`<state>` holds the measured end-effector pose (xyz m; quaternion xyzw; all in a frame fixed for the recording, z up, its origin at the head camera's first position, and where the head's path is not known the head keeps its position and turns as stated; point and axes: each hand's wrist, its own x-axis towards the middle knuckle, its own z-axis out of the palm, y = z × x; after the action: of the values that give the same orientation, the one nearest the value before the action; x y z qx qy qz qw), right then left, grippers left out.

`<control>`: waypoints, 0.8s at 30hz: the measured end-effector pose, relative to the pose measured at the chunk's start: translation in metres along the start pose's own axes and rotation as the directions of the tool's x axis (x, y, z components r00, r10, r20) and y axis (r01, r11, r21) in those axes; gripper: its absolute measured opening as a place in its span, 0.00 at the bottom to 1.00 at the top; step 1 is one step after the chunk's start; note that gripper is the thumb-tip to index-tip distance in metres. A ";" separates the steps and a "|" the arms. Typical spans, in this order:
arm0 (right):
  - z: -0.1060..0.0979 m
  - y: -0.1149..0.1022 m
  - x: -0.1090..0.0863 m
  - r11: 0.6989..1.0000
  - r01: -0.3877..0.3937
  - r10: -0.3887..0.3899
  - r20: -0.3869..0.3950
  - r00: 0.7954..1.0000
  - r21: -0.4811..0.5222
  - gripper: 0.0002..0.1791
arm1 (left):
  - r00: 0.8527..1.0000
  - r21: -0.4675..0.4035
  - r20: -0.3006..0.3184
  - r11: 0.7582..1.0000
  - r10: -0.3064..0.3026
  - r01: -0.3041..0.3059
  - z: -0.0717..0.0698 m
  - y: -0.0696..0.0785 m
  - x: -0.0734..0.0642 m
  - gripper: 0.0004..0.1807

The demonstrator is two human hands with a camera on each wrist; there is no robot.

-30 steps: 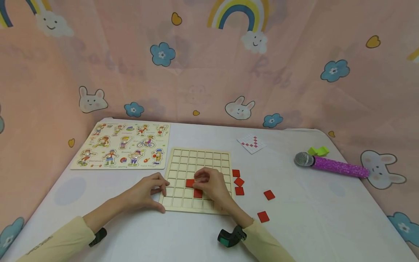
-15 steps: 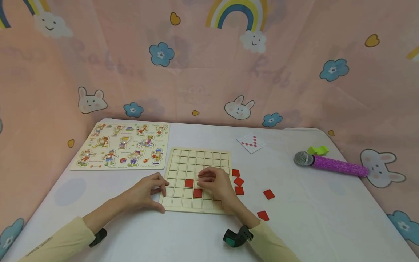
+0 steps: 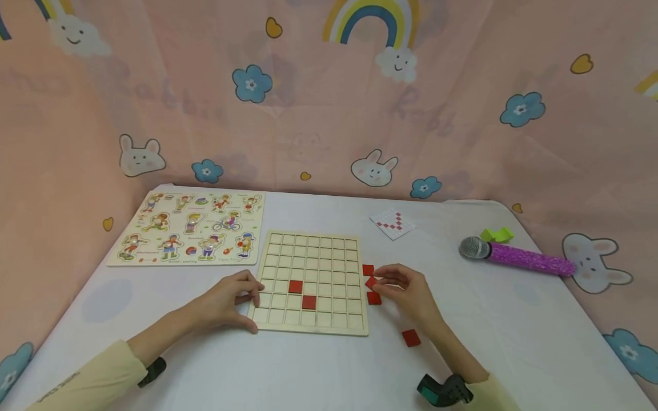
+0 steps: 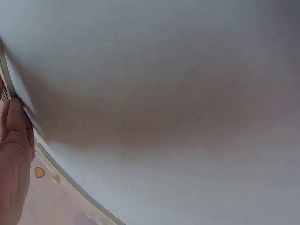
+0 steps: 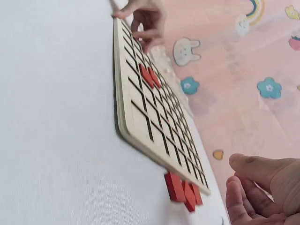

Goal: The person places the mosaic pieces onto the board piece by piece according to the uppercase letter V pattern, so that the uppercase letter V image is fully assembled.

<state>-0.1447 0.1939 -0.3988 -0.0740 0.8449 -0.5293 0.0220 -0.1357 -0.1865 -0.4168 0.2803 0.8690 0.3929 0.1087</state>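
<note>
A pale wooden grid board (image 3: pixel 334 328) lies on the table, with two red square tiles, an upper tile (image 3: pixel 295 286) and a lower tile (image 3: pixel 309 302), set in diagonal cells. My left hand (image 3: pixel 226 302) grips the board's near left corner, fingers at the left edge and thumb by the front corner. Beside the board's right edge my right hand (image 3: pixel 411 294) hovers, thumb and fingertips close together right over a turned red tile (image 3: pixel 369 282). Another red tile (image 3: pixel 368 270) sits behind that one and one more red tile (image 3: pixel 373 298) in front. In the right wrist view these tiles appear apart from the fingers.
A red tile (image 3: pixel 411 338) lies nearer the front. Behind the board is a pattern card (image 3: pixel 393 223) with red squares. A picture puzzle board (image 3: pixel 187 228) stands back left; a purple microphone (image 3: pixel 529 260) and a lime-green piece (image 3: pixel 497 235) are at the right.
My right hand has left the tiles in the grid and moved right, over the loose tiles beside the board. It now covers one loose tile. My left hand stays put.
</note>
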 end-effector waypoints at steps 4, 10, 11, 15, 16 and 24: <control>-0.035 0.013 -0.009 0.998 0.014 -0.015 -0.011 1.000 -0.064 0.19 | 1.000 0.016 -0.005 1.000 0.001 -0.001 -0.001 0.000 -0.001 0.21; -0.081 0.042 -0.016 0.995 0.062 -0.055 0.081 0.995 -0.075 0.23 | 1.000 -0.012 -0.007 1.000 -0.007 0.007 -0.003 0.002 -0.002 0.21; -0.086 0.047 -0.017 0.995 0.053 -0.044 0.108 0.993 -0.080 0.23 | 1.000 -0.011 -0.009 1.000 -0.008 0.008 -0.003 0.002 -0.002 0.21; -0.099 0.065 -0.018 0.996 -0.004 0.022 0.215 0.976 -0.084 0.26 | 1.000 0.010 -0.006 1.000 -0.013 0.013 -0.003 0.001 -0.001 0.21; -0.101 0.068 -0.018 0.997 -0.016 0.034 0.236 0.971 -0.080 0.27 | 1.000 0.012 -0.004 1.000 -0.014 0.014 -0.003 0.001 -0.001 0.21; -0.101 0.076 -0.014 0.991 0.003 0.034 0.273 0.961 -0.134 0.22 | 1.000 0.016 0.002 1.000 -0.010 0.010 0.000 -0.002 0.000 0.21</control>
<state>-0.1506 0.3187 -0.4232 -0.1415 0.8677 -0.4561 0.1384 -0.1365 -0.1873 -0.4180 0.2774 0.8733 0.3852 0.1094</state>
